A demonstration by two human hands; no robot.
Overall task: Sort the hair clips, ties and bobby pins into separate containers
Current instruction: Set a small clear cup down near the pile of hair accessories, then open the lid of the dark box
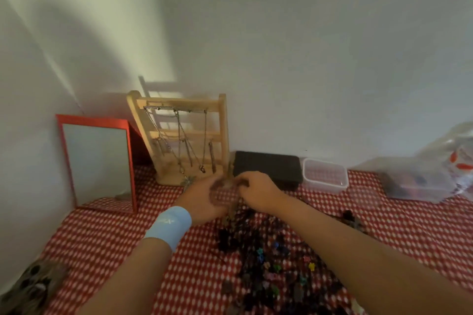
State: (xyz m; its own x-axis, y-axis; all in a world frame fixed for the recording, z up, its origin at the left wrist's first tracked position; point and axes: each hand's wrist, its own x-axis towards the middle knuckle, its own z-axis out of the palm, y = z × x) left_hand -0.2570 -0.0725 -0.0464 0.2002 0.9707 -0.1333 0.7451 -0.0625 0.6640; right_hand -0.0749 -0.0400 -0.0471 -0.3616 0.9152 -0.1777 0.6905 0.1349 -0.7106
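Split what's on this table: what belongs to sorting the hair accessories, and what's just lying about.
For the job: pile of hair clips, clear tub, black box (probably), blurred brownish item in the grip of the right hand, left hand at it.
Lying about: red-framed mirror, wooden jewellery stand, plastic bag.

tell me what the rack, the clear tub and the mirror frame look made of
Rack: pale bare wood, matt, light brown all over.
Tub: clear plastic, slightly glossy; the checked cloth shows through its walls.
Mirror frame: red and smooth with a slight sheen, perhaps plastic or painted wood; the blur leaves it open.
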